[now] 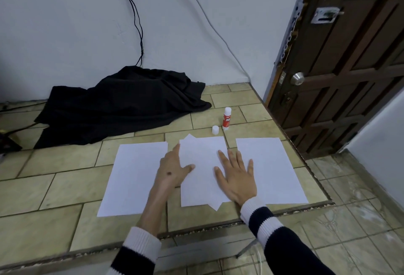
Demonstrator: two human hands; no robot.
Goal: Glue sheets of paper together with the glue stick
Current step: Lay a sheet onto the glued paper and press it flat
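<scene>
White paper sheets (140,176), red glue stick (226,119) with white ends, white cap (215,130), beige-olive tiled tabletop (54,187) with dark grout lines, black cloth (122,104), navy sleeves (282,237) with white striped cuffs, dark brown door (349,73), pale grey wall (65,23)

I face a pale grey wall (65,23) with black cables (135,16) hanging down it. Beige tiled counter (43,187); black cloth (122,104) heaped at its back. Dark wooden door (349,78), steel knob (297,78), right. Tiled floor (349,220) below.
</scene>
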